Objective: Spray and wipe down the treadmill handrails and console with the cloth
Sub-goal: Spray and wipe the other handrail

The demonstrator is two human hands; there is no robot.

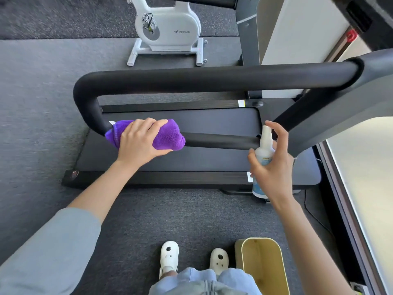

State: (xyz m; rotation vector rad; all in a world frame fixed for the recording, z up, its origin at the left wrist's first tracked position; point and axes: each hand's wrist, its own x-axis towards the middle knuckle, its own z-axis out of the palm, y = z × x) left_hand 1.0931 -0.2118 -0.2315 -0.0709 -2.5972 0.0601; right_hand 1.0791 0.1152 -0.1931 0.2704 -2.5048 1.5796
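A black padded handrail (pixel 212 78) loops in a U over the treadmill belt (pixel 212 122). My left hand (pixel 139 139) grips a purple cloth (pixel 170 136) wrapped round the near bar (pixel 221 141) of the handrail, close to the left bend. My right hand (pixel 274 165) holds a white spray bottle (pixel 264 152) upright just right of that bar's end, with the forefinger curved over the nozzle. The console is out of sight past the right edge, beyond the grey upright (pixel 340 116).
A white exercise bike (pixel 170 30) stands beyond the treadmill. A yellow bin (pixel 263 265) sits on the dark floor mat by my right foot. My white clogs (pixel 169 254) are near the bottom. A bright window sill (pixel 365 177) runs along the right.
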